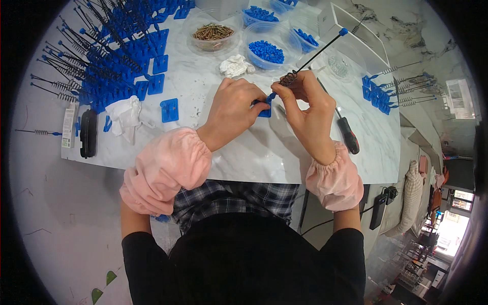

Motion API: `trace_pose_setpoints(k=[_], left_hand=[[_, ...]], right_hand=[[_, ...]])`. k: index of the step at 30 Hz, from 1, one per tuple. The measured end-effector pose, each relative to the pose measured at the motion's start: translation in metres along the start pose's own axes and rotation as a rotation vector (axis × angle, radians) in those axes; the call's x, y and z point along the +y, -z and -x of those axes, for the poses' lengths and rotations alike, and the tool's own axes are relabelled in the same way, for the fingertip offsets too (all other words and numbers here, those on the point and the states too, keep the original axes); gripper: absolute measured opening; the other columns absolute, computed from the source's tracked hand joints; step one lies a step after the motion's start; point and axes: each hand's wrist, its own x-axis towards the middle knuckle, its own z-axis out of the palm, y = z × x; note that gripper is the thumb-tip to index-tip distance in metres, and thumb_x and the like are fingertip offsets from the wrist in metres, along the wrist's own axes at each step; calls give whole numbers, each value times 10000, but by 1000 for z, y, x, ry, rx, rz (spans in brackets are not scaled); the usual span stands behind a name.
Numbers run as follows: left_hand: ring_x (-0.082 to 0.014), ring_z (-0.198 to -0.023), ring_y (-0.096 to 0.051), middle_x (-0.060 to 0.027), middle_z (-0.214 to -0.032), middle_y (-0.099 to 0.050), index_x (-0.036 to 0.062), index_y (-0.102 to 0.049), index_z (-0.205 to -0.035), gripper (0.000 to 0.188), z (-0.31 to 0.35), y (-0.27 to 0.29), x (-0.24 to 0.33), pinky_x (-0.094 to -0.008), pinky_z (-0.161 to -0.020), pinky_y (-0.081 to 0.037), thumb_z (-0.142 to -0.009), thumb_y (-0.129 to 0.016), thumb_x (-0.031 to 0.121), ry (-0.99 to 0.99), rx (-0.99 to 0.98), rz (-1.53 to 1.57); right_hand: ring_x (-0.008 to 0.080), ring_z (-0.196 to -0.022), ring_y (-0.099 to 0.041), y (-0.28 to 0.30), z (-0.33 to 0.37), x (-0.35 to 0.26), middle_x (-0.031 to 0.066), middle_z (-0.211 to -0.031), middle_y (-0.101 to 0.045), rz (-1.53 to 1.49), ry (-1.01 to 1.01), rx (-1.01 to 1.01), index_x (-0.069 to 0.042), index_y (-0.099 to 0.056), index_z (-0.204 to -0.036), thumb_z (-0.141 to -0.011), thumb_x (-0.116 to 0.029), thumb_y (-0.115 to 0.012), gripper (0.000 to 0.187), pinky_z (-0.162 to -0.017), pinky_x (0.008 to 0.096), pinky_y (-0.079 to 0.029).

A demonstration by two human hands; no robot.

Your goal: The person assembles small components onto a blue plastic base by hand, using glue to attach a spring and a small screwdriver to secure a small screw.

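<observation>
My left hand [231,108] is closed around a small blue plastic base [265,113] near the front middle of the table. In my right hand [311,113], thumb and fingers pinch a black spring rod [319,52] by its coil. The rod slants up to the right and ends in a blue tip [343,31]. Its lower end meets a blue piece at the base, between my two hands; my fingers partly hide that joint. A single blue square plate [170,110] lies flat to the left of my left hand.
Many finished-looking blue bases with spring rods [109,71] crowd the left. Bowls of brass-coloured screws [212,34] and blue caps [266,53] stand at the back. A screwdriver [348,136] lies right, more rod pieces [378,94] beyond it. Crumpled tissue [124,116] and a black case [88,133] sit left.
</observation>
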Motion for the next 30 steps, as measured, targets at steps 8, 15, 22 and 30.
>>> trace_pose_setpoints(k=[8, 15, 22, 30], left_hand=[[-238, -784, -600, -62, -783, -660, 55, -691, -841, 165, 0, 1, 2, -361, -760, -389, -713, -753, 139, 2, 3, -4], [-235, -766, -596, -57, -772, -655, 56, -690, -839, 167, -1, 3, 4, -358, -745, -384, -709, -757, 137, 3, -1, -2], [-229, -755, -595, -51, -759, -654, 60, -691, -836, 164, 0, 2, 3, -354, -751, -385, -709, -759, 137, 8, 2, -10], [-212, -824, -598, -40, -798, -682, 59, -693, -776, 93, 0, 2, 4, -358, -818, -379, -739, -701, 144, 49, -19, 8]], right_hand=[[211, -704, -697, 0, 0, 0, 120, -752, -670, -2, 5, -4, 11, -574, -865, -787, -43, -723, 177, -627, 285, -540], [211, -706, -696, 1, -1, -1, 124, -750, -668, -10, 4, -3, 13, -577, -866, -790, -44, -722, 173, -626, 284, -541], [214, -704, -695, 0, 0, 0, 126, -753, -668, -7, -4, -1, 16, -576, -865, -789, -51, -727, 182, -626, 287, -543], [210, -696, -693, 0, 0, 0, 129, -749, -665, -16, 1, 0, 15, -569, -860, -789, -49, -726, 183, -619, 286, -542]])
